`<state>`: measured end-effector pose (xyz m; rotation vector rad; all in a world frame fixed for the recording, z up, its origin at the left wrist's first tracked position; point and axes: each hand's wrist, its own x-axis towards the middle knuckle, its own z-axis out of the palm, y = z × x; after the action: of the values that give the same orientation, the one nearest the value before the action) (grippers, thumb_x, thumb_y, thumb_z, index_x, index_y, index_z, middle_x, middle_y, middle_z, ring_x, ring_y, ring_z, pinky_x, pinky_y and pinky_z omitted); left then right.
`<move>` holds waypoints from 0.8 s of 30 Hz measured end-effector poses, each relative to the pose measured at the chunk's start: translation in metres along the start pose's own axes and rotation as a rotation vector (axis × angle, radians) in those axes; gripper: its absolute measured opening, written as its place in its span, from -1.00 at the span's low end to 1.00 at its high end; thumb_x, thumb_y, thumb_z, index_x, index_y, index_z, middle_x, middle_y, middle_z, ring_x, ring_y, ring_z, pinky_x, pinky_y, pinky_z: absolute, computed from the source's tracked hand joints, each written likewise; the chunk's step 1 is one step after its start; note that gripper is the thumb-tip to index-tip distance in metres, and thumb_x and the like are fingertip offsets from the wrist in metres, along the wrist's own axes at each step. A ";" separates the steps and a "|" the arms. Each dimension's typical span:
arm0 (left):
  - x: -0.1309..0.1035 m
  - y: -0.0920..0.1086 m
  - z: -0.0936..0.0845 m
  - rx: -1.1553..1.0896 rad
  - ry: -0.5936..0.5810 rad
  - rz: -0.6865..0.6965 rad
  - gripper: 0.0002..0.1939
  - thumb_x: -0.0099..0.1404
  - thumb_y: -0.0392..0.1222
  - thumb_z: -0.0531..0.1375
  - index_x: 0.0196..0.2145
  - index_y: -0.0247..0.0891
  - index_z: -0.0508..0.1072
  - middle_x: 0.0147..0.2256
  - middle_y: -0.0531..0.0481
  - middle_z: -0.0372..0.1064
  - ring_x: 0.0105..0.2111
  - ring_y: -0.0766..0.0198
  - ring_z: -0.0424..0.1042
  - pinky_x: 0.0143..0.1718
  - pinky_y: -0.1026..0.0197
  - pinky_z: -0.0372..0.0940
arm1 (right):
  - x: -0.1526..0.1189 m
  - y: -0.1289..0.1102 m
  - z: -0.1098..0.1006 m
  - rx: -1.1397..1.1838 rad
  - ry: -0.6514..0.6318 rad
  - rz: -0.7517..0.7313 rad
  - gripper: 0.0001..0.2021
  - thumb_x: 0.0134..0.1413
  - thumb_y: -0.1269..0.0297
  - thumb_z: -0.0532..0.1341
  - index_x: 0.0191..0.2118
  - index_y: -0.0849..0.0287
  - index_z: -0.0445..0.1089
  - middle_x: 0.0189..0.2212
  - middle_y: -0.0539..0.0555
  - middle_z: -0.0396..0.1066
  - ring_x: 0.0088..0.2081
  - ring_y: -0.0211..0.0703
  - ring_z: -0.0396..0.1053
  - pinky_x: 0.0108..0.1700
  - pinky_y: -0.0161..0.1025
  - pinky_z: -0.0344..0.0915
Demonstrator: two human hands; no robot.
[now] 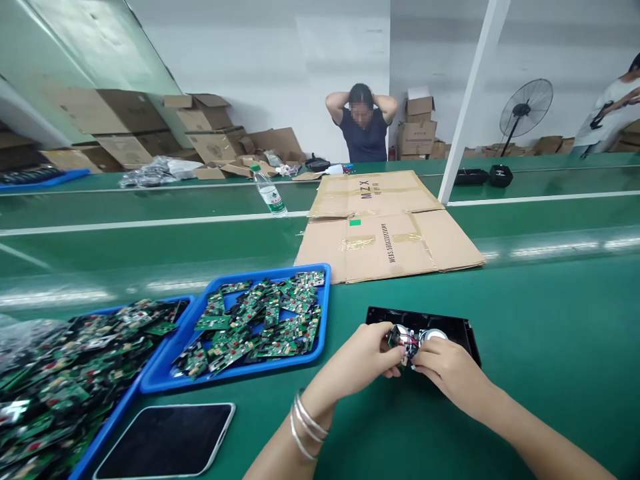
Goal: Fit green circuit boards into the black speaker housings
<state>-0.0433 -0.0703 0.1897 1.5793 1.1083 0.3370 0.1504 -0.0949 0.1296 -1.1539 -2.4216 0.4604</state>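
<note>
My left hand (369, 355) is closed around a small circuit board (399, 335), with thumb and index finger on its edge. Thin red and dark wires (411, 341) run between my two hands. My right hand (453, 375) pinches close beside the board; what sits between its fingertips is too small to make out. Just behind my fingers lies a black plastic housing (463, 328), open side up. A round silver-rimmed part (434, 335), like a speaker, shows in it above my right hand. My fingers hide part of the board and the housing's near side.
A blue tray (326, 313) of green circuit boards stands left of my hands. Another blue tray (120, 399), heaped with boards, is further left, near a phone (167, 440). Flattened cardboard (365, 247) and a water bottle (270, 193) lie beyond. A person (364, 133) sits opposite.
</note>
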 end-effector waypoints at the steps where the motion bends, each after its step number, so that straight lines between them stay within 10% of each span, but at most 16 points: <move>1: 0.006 -0.002 0.005 0.042 0.037 0.013 -0.87 0.19 -0.14 0.07 -0.40 -0.25 0.25 -0.50 0.00 0.41 -0.48 0.20 0.44 -0.48 0.26 0.26 | -0.002 0.003 0.005 0.066 0.069 0.005 -0.83 0.12 0.50 0.10 -0.32 0.17 0.42 -0.37 0.06 0.43 -0.33 -0.14 0.36 -0.29 -0.21 0.28; 7: 0.017 -0.007 0.016 0.279 0.142 0.062 -0.88 0.19 -0.22 0.02 -0.48 -0.24 0.24 -0.53 0.01 0.37 -0.53 0.24 0.36 -0.53 0.28 0.14 | -0.004 0.009 0.024 0.233 0.250 0.165 -0.85 0.19 0.37 0.09 -0.33 0.15 0.40 -0.38 0.05 0.39 -0.31 -0.15 0.33 -0.24 -0.18 0.27; 24: 0.018 -0.007 0.015 0.503 0.074 0.166 -0.91 0.25 -0.26 0.02 -0.39 -0.25 0.28 -0.45 0.03 0.32 -0.46 0.26 0.29 -0.50 0.28 0.05 | -0.003 0.005 0.023 0.176 0.173 0.206 -0.85 0.17 0.40 0.09 -0.41 0.16 0.33 -0.42 0.03 0.35 -0.33 -0.14 0.28 -0.28 -0.17 0.23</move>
<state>-0.0262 -0.0654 0.1728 2.1254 1.1796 0.2368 0.1440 -0.0972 0.1067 -1.3123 -2.0816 0.5976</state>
